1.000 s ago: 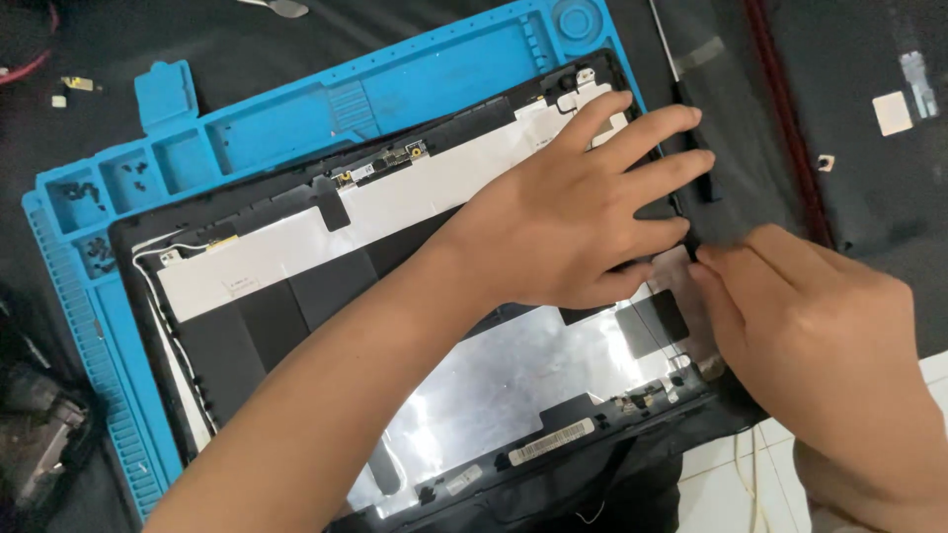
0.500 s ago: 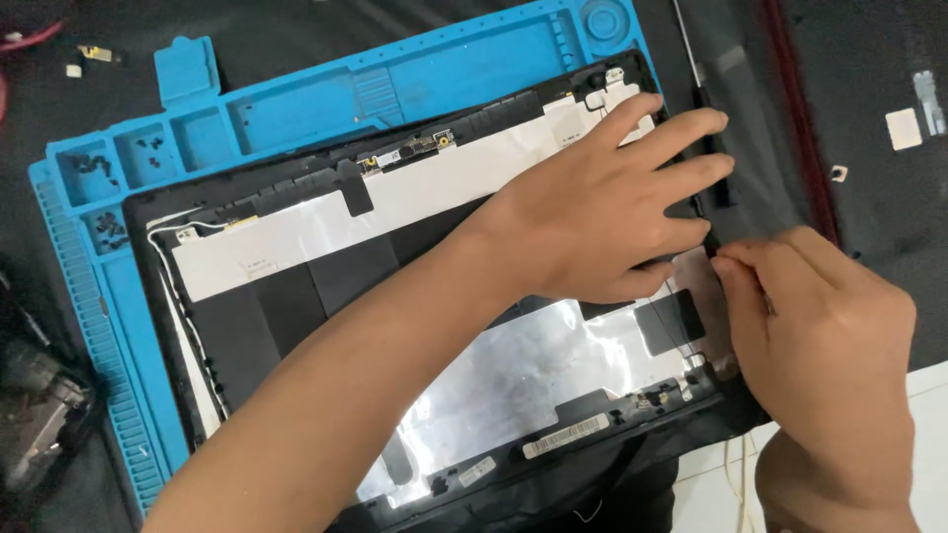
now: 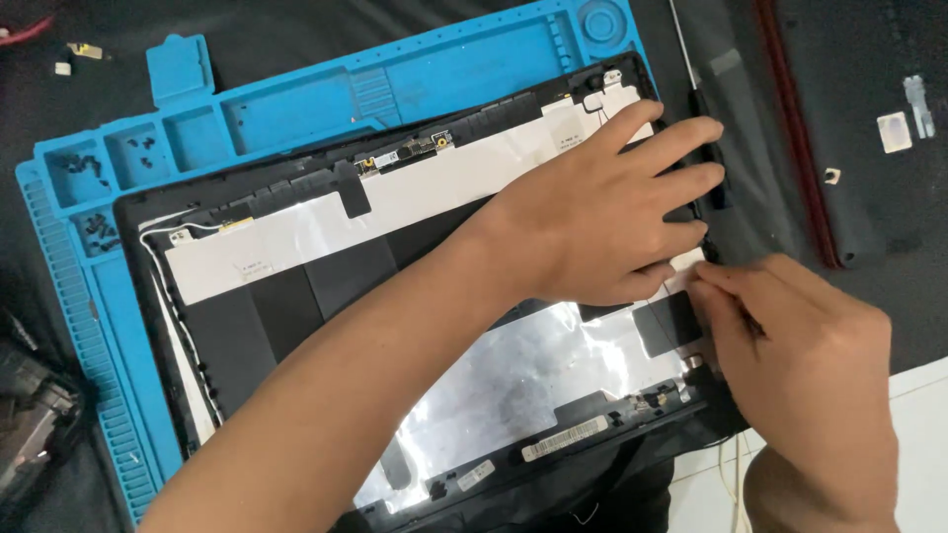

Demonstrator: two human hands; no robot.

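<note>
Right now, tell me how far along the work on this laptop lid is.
Done: the lid shell lies open on the blue mat, its foil and white backing bare, and loose screws sit in the mat's compartments. In hand: the left hand presses flat on the shell's right side while the right hand pinches something small at its right edge. Left: the webcam strip and white cable remain in place.

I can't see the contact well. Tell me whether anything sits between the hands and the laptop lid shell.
Nothing visible does. The left hand lies flat on the lid shell, and the right hand has its fingertips at the shell's right edge.
</note>
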